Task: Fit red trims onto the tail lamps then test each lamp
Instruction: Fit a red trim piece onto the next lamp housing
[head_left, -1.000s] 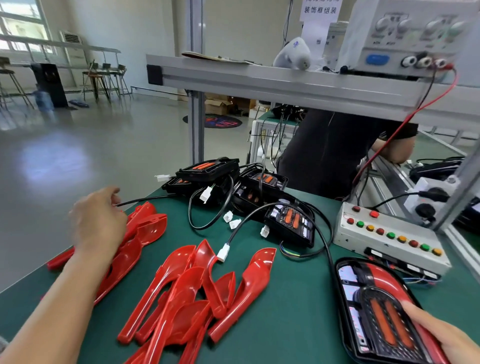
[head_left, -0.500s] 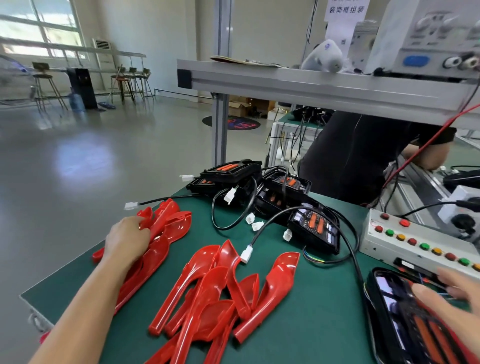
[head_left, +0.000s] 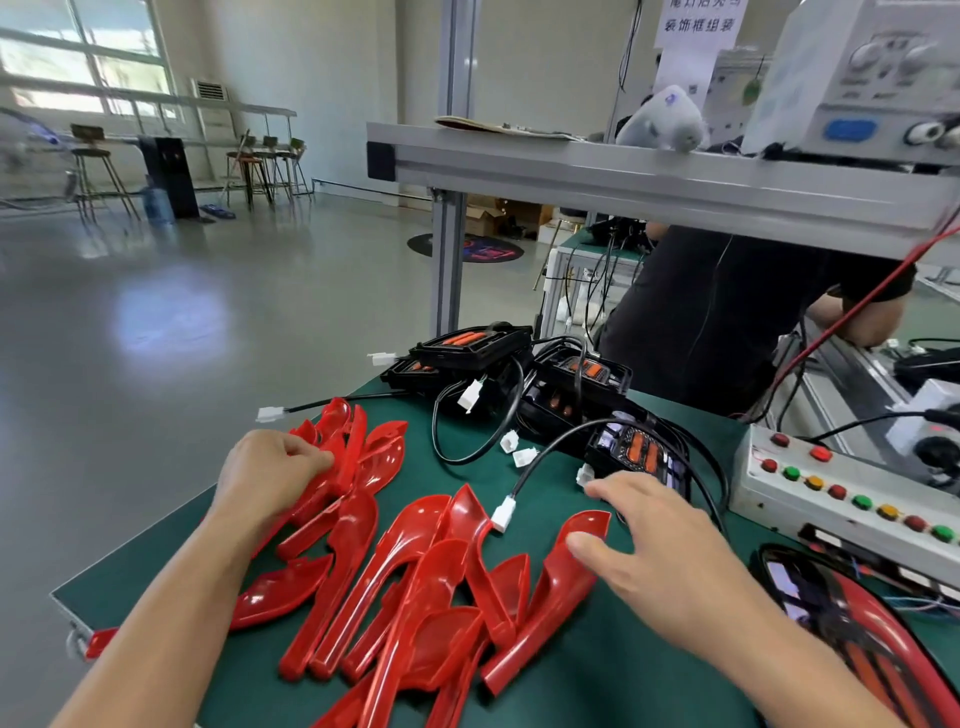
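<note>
The left hand (head_left: 265, 475) was at 9 o'clock, its fingers curled around a red trim (head_left: 343, 457) in the far pile. The right hand (head_left: 657, 545) hovered with fingers spread and relaxed above the near trims (head_left: 415, 582). A fitted tail lamp (head_left: 852, 639) lay at 4 o'clock, and the bare lamps (head_left: 545, 384) at 12.

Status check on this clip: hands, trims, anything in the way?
Left hand grips red trim. Right hand open over middle trim pile. Connector cable crosses it.
</note>
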